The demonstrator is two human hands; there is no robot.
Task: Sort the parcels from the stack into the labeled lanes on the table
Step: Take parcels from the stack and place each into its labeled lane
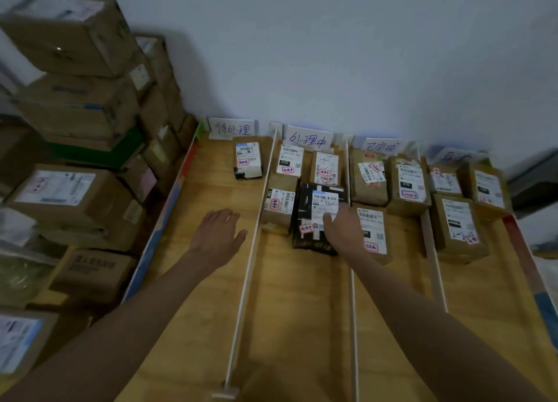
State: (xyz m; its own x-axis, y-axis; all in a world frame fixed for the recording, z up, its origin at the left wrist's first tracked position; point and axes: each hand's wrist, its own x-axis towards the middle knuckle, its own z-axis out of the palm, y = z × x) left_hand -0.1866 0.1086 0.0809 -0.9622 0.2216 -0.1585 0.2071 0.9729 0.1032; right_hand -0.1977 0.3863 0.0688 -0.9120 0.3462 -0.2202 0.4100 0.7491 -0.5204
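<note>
My right hand rests flat-fingered on the black parcel in the second lane, gripping nothing; my left hand hovers open beside it. Pushing carelessly could shove it over the divider just right.

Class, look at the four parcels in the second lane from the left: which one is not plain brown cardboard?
The black-wrapped parcel at the lane's near right, under the right hand. The other three parcels there are brown cardboard.

Right hand rests on the black parcel (second lane); left hand hovers open.
</note>
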